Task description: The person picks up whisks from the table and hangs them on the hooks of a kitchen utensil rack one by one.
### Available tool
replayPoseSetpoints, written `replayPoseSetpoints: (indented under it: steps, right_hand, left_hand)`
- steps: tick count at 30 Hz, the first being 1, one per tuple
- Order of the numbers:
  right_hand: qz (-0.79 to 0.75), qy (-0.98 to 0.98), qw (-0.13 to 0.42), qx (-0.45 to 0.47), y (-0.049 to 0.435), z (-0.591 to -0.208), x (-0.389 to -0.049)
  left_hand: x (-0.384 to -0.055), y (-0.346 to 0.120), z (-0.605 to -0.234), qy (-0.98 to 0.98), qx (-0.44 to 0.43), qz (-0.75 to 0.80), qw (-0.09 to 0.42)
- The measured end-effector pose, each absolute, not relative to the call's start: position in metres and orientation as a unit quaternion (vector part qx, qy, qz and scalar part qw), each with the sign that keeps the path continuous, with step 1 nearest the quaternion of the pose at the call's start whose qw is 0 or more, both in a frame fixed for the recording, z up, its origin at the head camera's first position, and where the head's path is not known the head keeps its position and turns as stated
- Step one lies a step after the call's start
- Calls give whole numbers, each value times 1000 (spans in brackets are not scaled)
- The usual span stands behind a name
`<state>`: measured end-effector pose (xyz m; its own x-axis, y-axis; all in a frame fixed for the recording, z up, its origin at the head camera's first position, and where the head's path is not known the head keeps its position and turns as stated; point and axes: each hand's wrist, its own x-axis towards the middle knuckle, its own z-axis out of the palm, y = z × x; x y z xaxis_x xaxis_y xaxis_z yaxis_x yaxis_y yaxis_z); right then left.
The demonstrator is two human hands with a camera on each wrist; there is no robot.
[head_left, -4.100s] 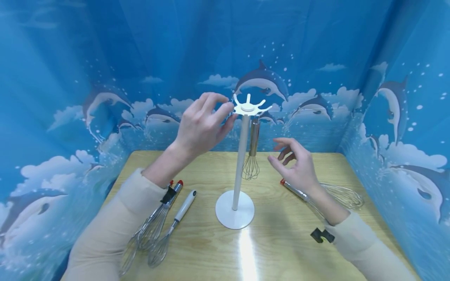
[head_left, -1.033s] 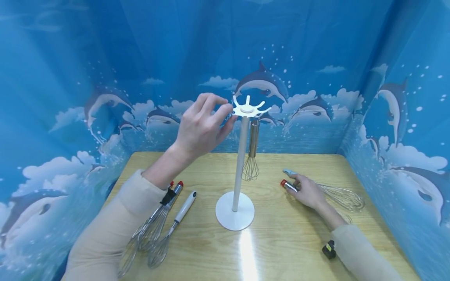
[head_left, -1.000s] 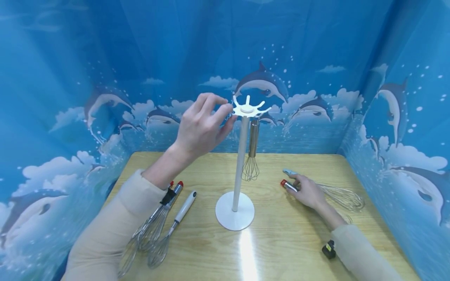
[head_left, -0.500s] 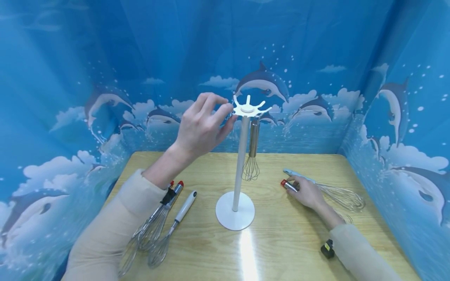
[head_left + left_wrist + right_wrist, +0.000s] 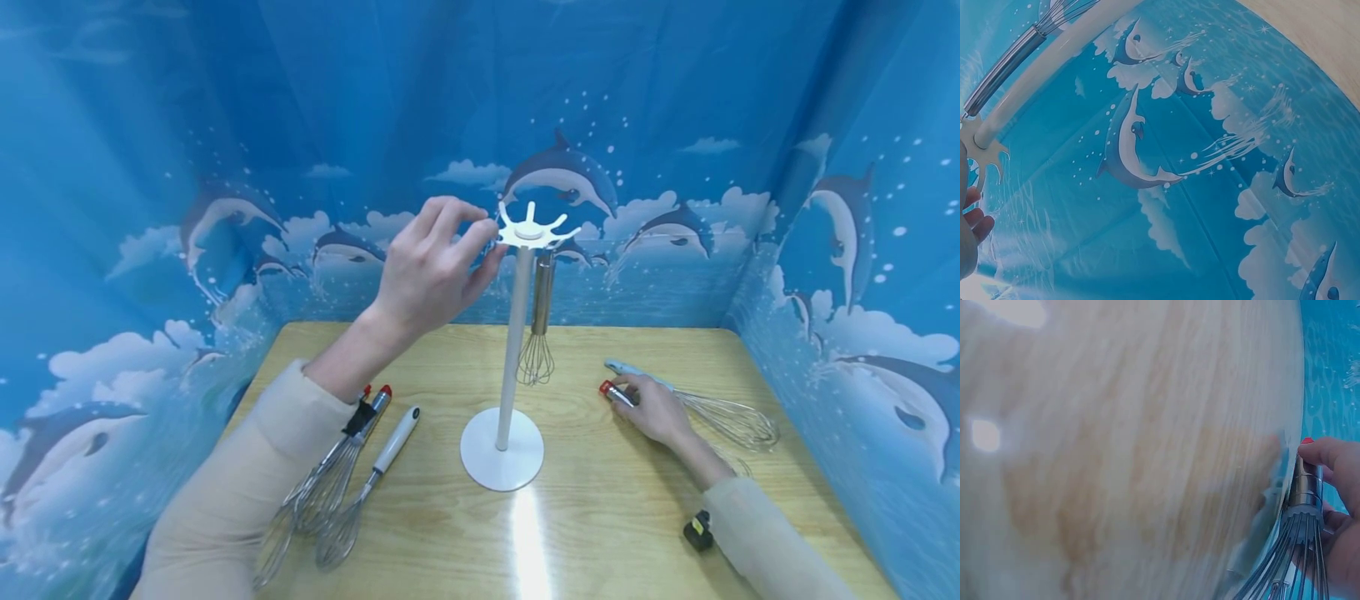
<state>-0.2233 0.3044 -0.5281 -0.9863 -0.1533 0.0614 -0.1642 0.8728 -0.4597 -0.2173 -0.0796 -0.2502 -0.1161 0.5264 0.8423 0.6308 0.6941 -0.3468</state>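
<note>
My left hand (image 5: 431, 271) is raised at the top of a white utensil stand (image 5: 512, 358), pinching one prong of its hook ring between thumb and fingers. From another prong hangs a small metal whisk (image 5: 542, 300), wires downward. Over at the right, my right hand (image 5: 660, 412) grips a whisk (image 5: 619, 396) by its metal handle, the red end poking out past the fingers. In the right wrist view the thumb lies along that handle (image 5: 1307, 481) close over the tabletop. Its wires are mostly hidden under the hand and arm in the head view.
A whisk with a light blue handle (image 5: 637, 372) lies just beyond my right hand. Left of the stand's round base lie a white-handled whisk (image 5: 396, 442) and red-tipped whisks (image 5: 382, 402), partly under my left forearm. A dolphin-print curtain (image 5: 420, 100) encloses the table (image 5: 600, 533).
My right hand has come down from beside the hanging whisk to the red-tipped whisk on the table and taken hold of its handle. The left hand has stayed at the stand.
</note>
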Motion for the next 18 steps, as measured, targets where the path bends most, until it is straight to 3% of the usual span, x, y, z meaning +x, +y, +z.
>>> replayPoseSetpoints:
  steps: [18]
  right_hand:
    - [269, -957, 69, 78, 294, -514, -219]
  left_hand:
    - [-217, -80, -250, -743, -385, -46, 546]
